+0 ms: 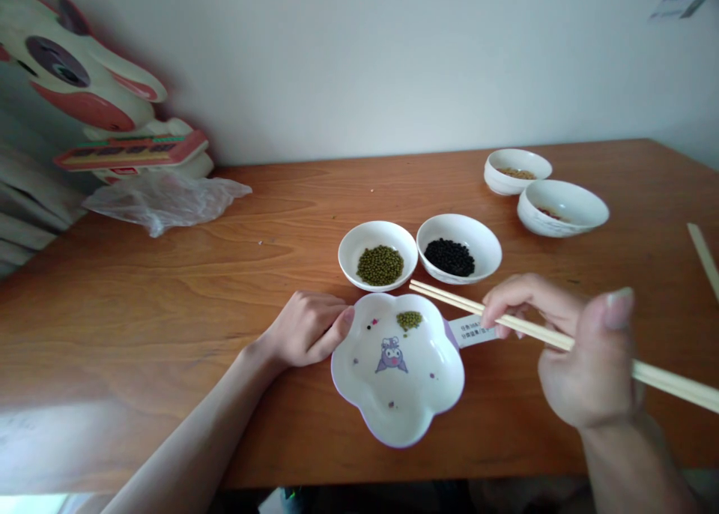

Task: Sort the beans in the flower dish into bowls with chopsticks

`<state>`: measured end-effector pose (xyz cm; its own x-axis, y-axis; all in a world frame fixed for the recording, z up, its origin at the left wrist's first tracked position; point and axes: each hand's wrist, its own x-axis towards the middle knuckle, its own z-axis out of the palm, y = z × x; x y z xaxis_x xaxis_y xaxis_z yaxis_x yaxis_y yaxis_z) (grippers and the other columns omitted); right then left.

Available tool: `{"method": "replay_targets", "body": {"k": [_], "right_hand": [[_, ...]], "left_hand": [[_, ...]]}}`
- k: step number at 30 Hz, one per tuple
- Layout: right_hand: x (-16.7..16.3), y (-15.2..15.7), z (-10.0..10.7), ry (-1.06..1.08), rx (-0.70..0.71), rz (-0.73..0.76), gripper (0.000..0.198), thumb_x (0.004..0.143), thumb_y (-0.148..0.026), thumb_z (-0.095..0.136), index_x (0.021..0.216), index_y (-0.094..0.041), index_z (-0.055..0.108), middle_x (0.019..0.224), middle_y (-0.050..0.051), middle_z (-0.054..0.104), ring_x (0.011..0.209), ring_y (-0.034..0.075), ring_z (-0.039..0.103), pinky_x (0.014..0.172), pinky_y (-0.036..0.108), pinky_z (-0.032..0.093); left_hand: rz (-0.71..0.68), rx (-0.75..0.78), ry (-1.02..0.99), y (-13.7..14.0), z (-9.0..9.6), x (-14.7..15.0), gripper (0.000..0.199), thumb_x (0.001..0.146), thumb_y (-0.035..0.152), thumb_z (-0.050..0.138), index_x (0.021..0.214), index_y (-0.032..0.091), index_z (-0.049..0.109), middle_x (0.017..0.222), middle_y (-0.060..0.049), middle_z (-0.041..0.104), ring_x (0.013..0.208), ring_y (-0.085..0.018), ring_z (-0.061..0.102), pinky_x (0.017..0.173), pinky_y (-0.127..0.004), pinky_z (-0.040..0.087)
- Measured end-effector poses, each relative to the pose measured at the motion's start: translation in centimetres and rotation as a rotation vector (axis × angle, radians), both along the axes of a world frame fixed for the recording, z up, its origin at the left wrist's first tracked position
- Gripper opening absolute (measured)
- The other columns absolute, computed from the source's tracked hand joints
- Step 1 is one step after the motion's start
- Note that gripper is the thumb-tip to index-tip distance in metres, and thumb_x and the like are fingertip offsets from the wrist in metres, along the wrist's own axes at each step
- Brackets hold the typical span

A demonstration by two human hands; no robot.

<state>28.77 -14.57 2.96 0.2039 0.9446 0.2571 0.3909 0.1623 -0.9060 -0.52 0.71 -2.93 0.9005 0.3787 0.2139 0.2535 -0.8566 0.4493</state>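
Flower-shaped dish (396, 394), near the front edge of the tabletop (168, 334), midway along: stiff, smooth, probably light and chippable, best steadied at its scalloped rim, where the left hand (314, 327) lies loosely curled; whether its grip pinches cannot be told. Chopsticks (449, 297), one pair, pale, seemingly light and rigid, held in the closed grip of the right hand (589, 383), tips close together. Green beans (410, 320), small heap inside the dish toward the tabletop's back edge: likely hard, slippery, best pinched singly across the middle.
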Motion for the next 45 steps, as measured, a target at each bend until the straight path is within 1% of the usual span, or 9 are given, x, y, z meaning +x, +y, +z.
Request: {"method": "replay_targets", "body": {"k": [9,12,16,19,22,29,33,40,45], "right_hand": [[-0.4,0.1,0.6,-0.148,-0.069,0.177,0.067,0.108,-0.06,0.022,0.076,-0.023,0.068,0.073,0.003,0.068,0.066,0.018,0.06,0.061,0.032,0.041],[-0.6,0.3,0.7,-0.178,-0.085,0.18,0.063,0.109,-0.057,0.024,0.078,-0.024,0.069,0.077,0.002,0.07,0.069,0.016,0.062,0.063,0.03,0.042],[-0.7,0.3,0.9,-0.195,-0.086,0.166,0.062,0.109,-0.056,0.025,0.077,-0.024,0.067,0.073,0.001,0.068,0.068,0.015,0.06,0.064,0.029,0.043],[-0.7,0.4,1.0,-0.187,-0.108,0.161,0.061,0.109,-0.057,0.026,0.077,-0.025,0.068,0.075,0.001,0.069,0.07,0.016,0.061,0.066,0.029,0.044],[-0.6,0.4,0.9,-0.189,-0.123,0.157,0.062,0.108,-0.059,0.025,0.078,-0.025,0.068,0.076,0.001,0.069,0.071,0.016,0.061,0.067,0.029,0.045],[-0.2,-0.1,0.9,-0.166,-0.116,0.113,0.066,0.108,-0.06,0.022,0.079,-0.025,0.069,0.075,0.003,0.067,0.07,0.018,0.059,0.066,0.032,0.042],[-0.5,-0.4,1.3,-0.226,-0.082,0.169,0.06,0.108,-0.057,0.026,0.079,-0.025,0.068,0.073,0.002,0.066,0.068,0.018,0.058,0.064,0.033,0.04],[-0.4,-0.9,2.0,-0.196,-0.024,0.225,0.055,0.108,-0.055,0.028,0.085,-0.025,0.067,0.066,0.001,0.06,0.06,0.018,0.054,0.064,0.033,0.042],[0.0,-0.7,1.5,-0.108,-0.063,0.168,0.066,0.107,-0.062,0.02,0.082,-0.027,0.07,0.076,0.003,0.067,0.076,0.021,0.062,0.073,0.035,0.043]], "left_hand": [[0.065,-0.077,0.034,-0.2,0.4,-0.3,0.029,0.098,0.034,0.046,0.072,0.022,0.04,0.065,0.002,0.048,0.057,-0.013,0.042,0.056,-0.03,0.031],[0.11,-0.157,0.023,-0.4,0.7,-0.5,0.019,0.093,0.039,0.052,0.089,0.021,0.048,0.07,0.003,0.055,0.056,-0.012,0.046,0.054,-0.027,0.032],[0.089,-0.171,0.02,-0.4,0.9,-0.5,0.025,0.093,0.041,0.05,0.107,0.02,0.05,0.077,0.002,0.06,0.06,-0.014,0.051,0.055,-0.028,0.034],[0.051,-0.126,0.038,-0.3,0.8,-0.4,0.02,0.098,0.039,0.044,0.092,0.02,0.05,0.079,0.0,0.056,0.063,-0.015,0.049,0.058,-0.029,0.035],[0.042,-0.099,0.054,-0.1,0.6,-0.4,0.027,0.103,0.033,0.037,0.08,0.021,0.043,0.076,0.0,0.051,0.064,-0.014,0.046,0.061,-0.03,0.035],[0.035,-0.105,0.025,0.0,0.4,-0.3,0.032,0.105,0.03,0.041,0.075,0.021,0.039,0.068,0.002,0.046,0.06,-0.013,0.043,0.06,-0.029,0.031],[0.031,-0.12,0.014,0.0,0.3,-0.3,0.034,0.106,0.029,0.04,0.073,0.02,0.039,0.067,0.002,0.046,0.059,-0.012,0.041,0.06,-0.029,0.031],[0.145,-0.237,-0.041,-0.1,0.3,0.1,0.04,0.11,0.03,0.037,0.072,0.019,0.042,0.065,0.004,0.048,0.057,-0.009,0.04,0.06,-0.026,0.034],[0.078,-0.207,-0.015,0.2,0.7,-0.4,0.037,0.107,0.032,0.04,0.072,0.02,0.041,0.067,0.002,0.047,0.059,-0.011,0.041,0.059,-0.028,0.032]]}}
